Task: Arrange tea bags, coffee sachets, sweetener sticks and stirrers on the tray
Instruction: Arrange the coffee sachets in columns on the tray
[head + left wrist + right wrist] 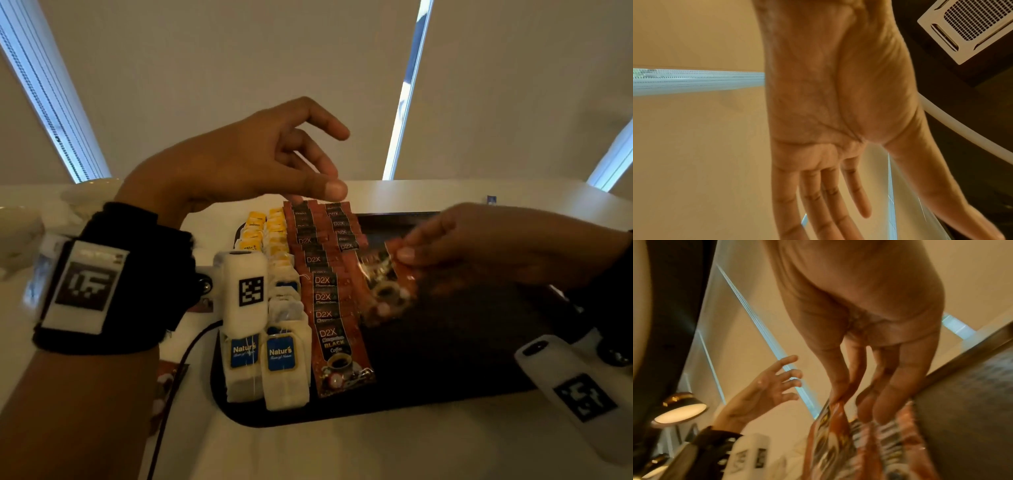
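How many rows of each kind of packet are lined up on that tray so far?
Tea bag rows: 2
Coffee sachet rows: 2, one long and one short
Total: 4 rows on the tray
Not counted: 1 more sachet, pinched by the right hand above the tray.

dim warm light, bright window slits, motion-blurred sachet (388,284)

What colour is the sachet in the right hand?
Reddish-brown coffee sachet, pinched by the right hand; head view.
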Action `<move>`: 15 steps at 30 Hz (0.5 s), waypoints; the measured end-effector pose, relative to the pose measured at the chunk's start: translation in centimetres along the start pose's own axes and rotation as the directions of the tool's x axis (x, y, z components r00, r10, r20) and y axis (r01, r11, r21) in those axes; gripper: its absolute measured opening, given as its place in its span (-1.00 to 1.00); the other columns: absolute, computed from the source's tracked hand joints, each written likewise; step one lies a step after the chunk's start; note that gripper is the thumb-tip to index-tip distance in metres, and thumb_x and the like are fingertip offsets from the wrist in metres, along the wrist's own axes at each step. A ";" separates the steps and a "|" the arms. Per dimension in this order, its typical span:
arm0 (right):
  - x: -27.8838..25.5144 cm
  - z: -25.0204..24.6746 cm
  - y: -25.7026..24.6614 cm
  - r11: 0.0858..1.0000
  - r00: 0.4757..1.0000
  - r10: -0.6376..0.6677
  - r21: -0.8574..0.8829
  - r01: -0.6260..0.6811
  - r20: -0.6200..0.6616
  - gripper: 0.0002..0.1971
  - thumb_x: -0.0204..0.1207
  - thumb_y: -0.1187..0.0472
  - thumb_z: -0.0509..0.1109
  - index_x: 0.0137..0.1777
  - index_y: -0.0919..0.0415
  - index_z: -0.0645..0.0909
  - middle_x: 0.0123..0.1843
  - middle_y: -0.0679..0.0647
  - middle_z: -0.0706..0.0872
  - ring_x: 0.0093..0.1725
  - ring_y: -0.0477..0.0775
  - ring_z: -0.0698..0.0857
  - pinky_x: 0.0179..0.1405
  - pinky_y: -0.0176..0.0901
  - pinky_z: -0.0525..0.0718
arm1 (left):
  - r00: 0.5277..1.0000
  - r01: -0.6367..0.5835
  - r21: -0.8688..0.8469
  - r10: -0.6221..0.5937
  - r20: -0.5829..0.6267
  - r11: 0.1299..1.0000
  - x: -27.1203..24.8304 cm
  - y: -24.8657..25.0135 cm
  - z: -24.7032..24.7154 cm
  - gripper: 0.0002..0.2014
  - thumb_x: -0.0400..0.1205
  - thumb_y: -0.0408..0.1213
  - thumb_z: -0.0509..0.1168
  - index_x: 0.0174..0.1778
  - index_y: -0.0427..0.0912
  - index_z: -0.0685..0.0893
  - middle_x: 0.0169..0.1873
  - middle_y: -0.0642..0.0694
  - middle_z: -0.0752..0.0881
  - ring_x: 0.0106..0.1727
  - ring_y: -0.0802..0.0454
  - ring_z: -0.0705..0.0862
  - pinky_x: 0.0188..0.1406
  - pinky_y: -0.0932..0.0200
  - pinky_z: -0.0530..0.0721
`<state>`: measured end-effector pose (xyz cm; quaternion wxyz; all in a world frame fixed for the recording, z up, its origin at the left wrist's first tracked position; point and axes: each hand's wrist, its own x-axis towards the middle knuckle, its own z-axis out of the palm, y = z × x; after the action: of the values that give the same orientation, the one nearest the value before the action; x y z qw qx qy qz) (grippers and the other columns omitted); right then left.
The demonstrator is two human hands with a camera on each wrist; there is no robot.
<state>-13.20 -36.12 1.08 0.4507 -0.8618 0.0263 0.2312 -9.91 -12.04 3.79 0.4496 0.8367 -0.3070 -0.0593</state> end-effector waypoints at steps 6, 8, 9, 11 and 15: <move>1.9 -1.0 2.0 0.952 0.974 0.226 -0.215 -0.218 0.014 -0.89 0.51 0.26 0.36 -0.08 0.21 0.72 -0.09 0.13 0.79 -0.20 -0.01 0.74 -0.34 -0.23 0.65 | 0.999 0.005 0.036 -0.003 -0.053 0.999 -0.4 0.2 -0.8 -0.34 0.16 0.08 0.55 0.20 0.19 0.53 -0.07 0.12 0.78 -0.04 0.13 0.78 -0.14 0.23 0.77; 2.7 -0.6 2.1 0.940 0.969 0.247 -0.249 -0.232 0.028 -0.90 0.51 0.27 0.36 -0.08 0.21 0.71 -0.09 0.12 0.79 -0.17 -0.01 0.74 -0.30 -0.23 0.66 | 0.998 0.002 0.039 0.001 -0.061 0.999 -0.5 0.3 -1.0 -0.33 0.15 0.08 0.55 0.20 0.18 0.53 -0.07 0.11 0.79 -0.05 0.13 0.78 -0.13 0.24 0.77; 3.0 -0.3 2.1 0.934 0.967 0.255 -0.268 -0.237 0.030 -0.91 0.51 0.28 0.36 -0.09 0.20 0.70 -0.10 0.11 0.78 -0.18 -0.02 0.73 -0.28 -0.24 0.66 | 0.998 0.003 0.044 0.000 -0.065 0.999 -0.6 0.3 -1.1 -0.31 0.13 0.09 0.55 0.20 0.18 0.54 -0.07 0.11 0.79 -0.05 0.13 0.78 -0.13 0.25 0.77; 3.7 0.3 2.0 0.916 0.961 0.275 -0.310 -0.256 0.020 -0.93 0.51 0.27 0.37 -0.10 0.20 0.69 -0.14 0.08 0.76 -0.23 -0.06 0.70 -0.32 -0.26 0.63 | 0.997 0.009 0.050 -0.005 -0.079 0.999 -0.7 0.3 -1.2 -0.29 0.11 0.08 0.57 0.20 0.18 0.53 -0.07 0.11 0.79 -0.05 0.13 0.78 -0.10 0.22 0.78; 4.7 1.1 1.7 0.896 0.956 0.294 -0.350 -0.273 0.008 -0.95 0.53 0.31 0.36 -0.07 0.23 0.65 -0.18 0.07 0.74 -0.27 -0.09 0.71 -0.36 -0.24 0.63 | 0.996 0.005 0.053 -0.001 -0.088 0.999 -0.8 0.3 -1.3 -0.27 0.09 0.09 0.59 0.20 0.16 0.54 -0.08 0.05 0.79 -0.03 0.10 0.77 -0.06 0.15 0.78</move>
<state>-9.88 -35.49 -2.69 0.2548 -0.9068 0.0972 0.3213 -10.22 -10.79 4.63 0.4403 0.8506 -0.2871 -0.0149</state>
